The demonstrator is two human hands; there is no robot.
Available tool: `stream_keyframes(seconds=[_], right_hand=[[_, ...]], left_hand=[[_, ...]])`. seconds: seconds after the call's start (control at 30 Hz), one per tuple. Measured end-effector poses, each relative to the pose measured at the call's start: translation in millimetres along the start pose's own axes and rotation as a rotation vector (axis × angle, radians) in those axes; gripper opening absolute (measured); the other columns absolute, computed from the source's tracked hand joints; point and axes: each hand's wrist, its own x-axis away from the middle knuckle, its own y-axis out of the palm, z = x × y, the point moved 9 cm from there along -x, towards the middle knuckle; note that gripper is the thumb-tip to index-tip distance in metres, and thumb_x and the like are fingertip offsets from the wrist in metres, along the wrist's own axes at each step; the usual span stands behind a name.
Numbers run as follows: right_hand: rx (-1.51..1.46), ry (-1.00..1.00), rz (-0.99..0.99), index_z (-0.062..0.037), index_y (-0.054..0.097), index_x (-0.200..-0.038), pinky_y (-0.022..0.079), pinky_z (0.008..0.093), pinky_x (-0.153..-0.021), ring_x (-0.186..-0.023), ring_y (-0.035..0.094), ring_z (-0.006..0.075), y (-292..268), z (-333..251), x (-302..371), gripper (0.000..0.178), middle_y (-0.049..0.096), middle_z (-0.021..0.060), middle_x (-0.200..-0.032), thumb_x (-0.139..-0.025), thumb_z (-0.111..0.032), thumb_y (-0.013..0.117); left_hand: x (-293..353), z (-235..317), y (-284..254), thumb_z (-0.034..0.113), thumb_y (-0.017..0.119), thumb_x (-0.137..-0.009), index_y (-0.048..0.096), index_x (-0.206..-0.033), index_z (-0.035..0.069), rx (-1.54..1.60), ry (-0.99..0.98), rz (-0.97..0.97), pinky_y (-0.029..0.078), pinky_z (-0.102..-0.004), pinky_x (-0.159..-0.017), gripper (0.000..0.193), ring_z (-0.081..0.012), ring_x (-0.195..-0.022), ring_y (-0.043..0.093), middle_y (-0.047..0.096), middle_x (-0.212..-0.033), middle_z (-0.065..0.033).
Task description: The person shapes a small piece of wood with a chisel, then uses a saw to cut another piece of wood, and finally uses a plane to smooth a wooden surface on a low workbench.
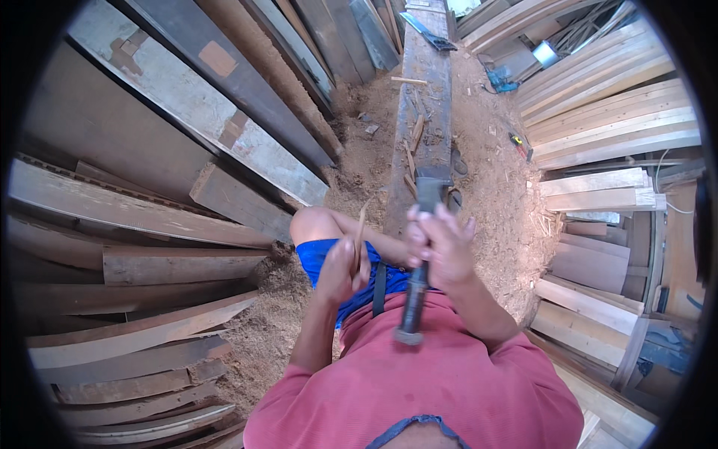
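Observation:
In my left hand point(344, 271), fingers closed, is a thin pale wood strip point(362, 223), held upright above my blue shorts. My right hand point(441, 247) grips what looks like a wide chisel point(413, 303), smeared by motion. Its black handle hangs toward my red shirt and ends in a round metal cap. The broad dark blade point(430, 193) points away over the near part of a long wooden plank bench point(426, 153). My fingers partly cover the join of blade and handle.
Wood shavings cover the floor point(493, 187). A handsaw point(430, 31) and scraps lie on the bench. Boards lean at left point(179, 82); stacked planks point(606, 127) fill the right. A yellow-black tool point(517, 142) and a blue power tool point(502, 81) rest on the floor.

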Motion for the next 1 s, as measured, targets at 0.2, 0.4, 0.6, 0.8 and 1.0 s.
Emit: stream_keyframes(seconds=[0.2, 0.4, 0.6, 0.8, 1.0], right_hand=[[-0.042, 0.323, -0.205, -0.0085, 0.050, -0.105, 0.041, 0.0245, -0.048, -0.051, 0.040, 0.0040, 61.6, 61.7, 1.7, 0.011, 0.046, -0.0033, -0.072, -0.102, -0.017, 0.044], [-0.021, 0.293, -0.162, -0.0089, 0.049, -0.104, 0.040, 0.0240, -0.047, -0.048, 0.038, 0.0053, 53.6, 59.7, 17.2, 0.014, 0.043, -0.0028, -0.069, -0.103, -0.021, 0.043], [0.057, -0.216, -0.103, -0.0048, 0.048, -0.101, 0.038, 0.0243, -0.040, -0.045, 0.038, 0.0062, 43.6, -55.7, 51.7, 0.016, 0.042, -0.0005, -0.063, -0.102, -0.021, 0.045], [0.277, -0.181, 0.011, -0.0040, 0.053, -0.108, 0.038, 0.0208, -0.043, -0.048, 0.042, 0.0032, -19.6, -40.5, -10.6, 0.019, 0.052, -0.0008, -0.065, -0.099, -0.021, 0.055], [0.558, -0.181, -0.085, -0.0056, 0.066, -0.097, 0.038, 0.0171, -0.045, -0.053, 0.046, -0.0003, 4.9, -22.9, -27.6, 0.016, 0.055, -0.0062, -0.072, -0.094, -0.021, 0.068]], left_hand=[[-52.6, 44.3, -7.8, 0.030, 0.037, -0.108, 0.057, -0.097, 0.006, -0.185, 0.150, 0.154, 0.041, -0.0232, -0.058, 0.033, -0.0059, -0.064, 0.044, 0.051, -0.070, 0.0023], [-29.2, 45.6, 8.1, 0.029, 0.035, -0.109, 0.059, -0.100, 0.005, -0.403, 0.203, 0.063, 0.043, -0.0260, -0.062, 0.035, -0.0059, -0.071, 0.047, 0.055, -0.081, 0.0017], [54.5, -40.1, 0.0, 0.024, 0.040, -0.104, 0.053, -0.084, 0.005, -0.613, 0.053, -0.104, 0.040, -0.0331, -0.055, 0.031, -0.0156, -0.059, 0.047, 0.046, -0.066, -0.0060], [7.0, 2.3, -11.0, 0.033, 0.041, -0.107, 0.057, -0.094, 0.005, -0.298, -0.007, 0.150, 0.034, -0.0236, -0.049, 0.034, -0.0058, -0.056, 0.041, 0.048, -0.067, 0.0014], [-27.5, 6.4, 23.3, 0.033, 0.046, -0.106, 0.059, -0.103, 0.004, -0.109, 0.103, -0.038, 0.035, -0.0216, -0.056, 0.032, -0.0062, -0.063, 0.044, 0.051, -0.072, 0.0013]])
